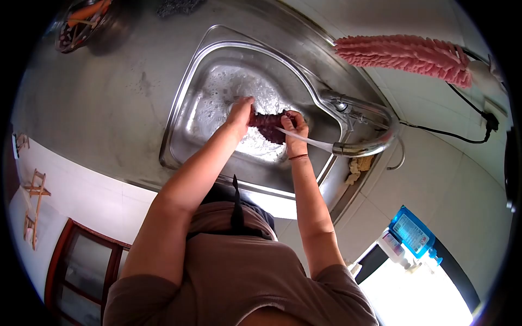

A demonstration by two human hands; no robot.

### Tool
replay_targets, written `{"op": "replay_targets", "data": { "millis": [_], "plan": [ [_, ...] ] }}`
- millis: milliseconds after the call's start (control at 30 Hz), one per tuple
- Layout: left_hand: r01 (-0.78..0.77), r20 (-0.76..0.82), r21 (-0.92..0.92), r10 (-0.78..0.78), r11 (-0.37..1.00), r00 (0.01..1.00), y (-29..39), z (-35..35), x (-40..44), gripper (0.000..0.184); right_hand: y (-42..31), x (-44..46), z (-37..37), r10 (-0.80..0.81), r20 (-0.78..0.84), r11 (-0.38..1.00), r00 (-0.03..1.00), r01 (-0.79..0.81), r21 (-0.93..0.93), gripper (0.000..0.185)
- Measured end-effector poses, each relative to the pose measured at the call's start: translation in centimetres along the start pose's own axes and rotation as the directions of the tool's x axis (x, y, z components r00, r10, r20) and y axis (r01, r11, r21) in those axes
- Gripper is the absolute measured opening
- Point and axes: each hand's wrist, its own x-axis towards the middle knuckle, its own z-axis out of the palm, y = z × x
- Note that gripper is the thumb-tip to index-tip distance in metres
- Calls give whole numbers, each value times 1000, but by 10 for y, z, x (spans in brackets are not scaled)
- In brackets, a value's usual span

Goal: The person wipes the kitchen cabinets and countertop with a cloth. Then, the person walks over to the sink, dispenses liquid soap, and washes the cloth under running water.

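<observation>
Over the sink basin [187,127], both my hands hold a dark red, limp, wrinkled piece [270,126] stretched between them; whether it is cloth or something else I cannot tell. My left hand [240,115] grips its left end, with fingers partly hidden behind it. Closed on the right end is my right hand [296,132], with a thin band around the wrist. A stream of water [307,139] from the curved metal faucet [370,148] runs onto the piece near my right fingers. Below, bubbly water [217,89] covers part of the basin floor.
A bowl [69,41] with an orange item stands at the far left of the steel counter [109,103]. A dark scrubber [179,6] lies at the top. Sponges [359,168] sit behind the faucet. A pink fluffy duster [405,57] hangs right. Bottles [411,232] stand lower right.
</observation>
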Motion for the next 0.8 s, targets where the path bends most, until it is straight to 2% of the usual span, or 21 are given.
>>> {"op": "replay_targets", "data": {
  "millis": [33,67,100,167,200,233,267,300,333,367,400,433,467,500,567,633,667,700,767,800],
  "plan": [
    [-68,-19,117,71,991,997,-7,-12,4,22,-6,-5,5,-27,-21,999,999,27,31,19],
    [147,-25,34,-146,989,989,-29,-25,19,29,-10,-11,12,1,-61,999,998,2,50,19],
    [361,-214,230,-315,904,925,-10,-13,-11,38,-16,-17,20,24,-99,997,995,-17,70,19],
    [603,-52,-46,-605,796,794,-5,-3,-28,40,-32,-32,30,-101,-35,994,994,99,-55,22],
    [557,474,-289,-390,778,790,-26,-12,-22,41,-29,-39,35,-205,0,972,979,203,-119,20],
    [635,848,-368,-34,679,528,-75,-35,28,36,-25,-48,40,-301,42,936,953,303,-181,18],
    [838,825,-544,-152,45,544,-82,-33,35,31,-36,-62,47,-312,68,881,948,315,-353,16],
    [777,832,-555,-205,-296,516,-83,-31,35,29,-53,-74,57,-320,99,798,942,324,-508,13],
    [602,835,-534,-257,-594,487,-80,-27,32,27,-61,-80,64,-377,119,735,918,375,-565,13],
    [757,763,-637,-258,-144,593,-82,-24,23,27,-68,-79,67,-370,112,672,922,349,-653,14],
    [720,701,-604,-202,342,684,-79,-19,8,26,-55,-69,61,-362,71,678,930,315,-664,14],
    [495,666,-441,-97,749,740,-72,-12,-3,26,-39,-49,53,-359,31,683,933,285,-673,14],
    [439,539,-388,-187,811,821,-62,-5,-16,26,-32,-31,46,-455,-50,633,889,283,-721,17],
    [391,391,-318,-256,864,884,-57,-1,-23,26,-30,-19,41,-287,-166,752,943,115,-649,17],
    [321,317,-342,-213,883,924,-58,4,-22,23,-22,-15,34,-384,-156,770,910,222,-598,15],
    [367,468,-409,-153,835,870,-47,5,-19,23,-39,-29,40,-442,-90,718,893,292,-632,11],
    [351,386,-477,-167,806,907,-38,11,-23,25,-39,-39,44,-542,-37,695,840,423,-582,10],
    [415,487,-384,-201,824,850,-30,3,-24,27,-48,-49,48,-640,63,586,765,540,-604,10],
    [562,624,-470,-195,680,757,-35,-1,-8,27,-65,-77,68,-536,110,664,837,498,-558,8],
    [518,512,-524,-235,676,826,-34,3,-14,28,-64,-75,68,-552,161,614,818,530,-585,13]
  ]
}}
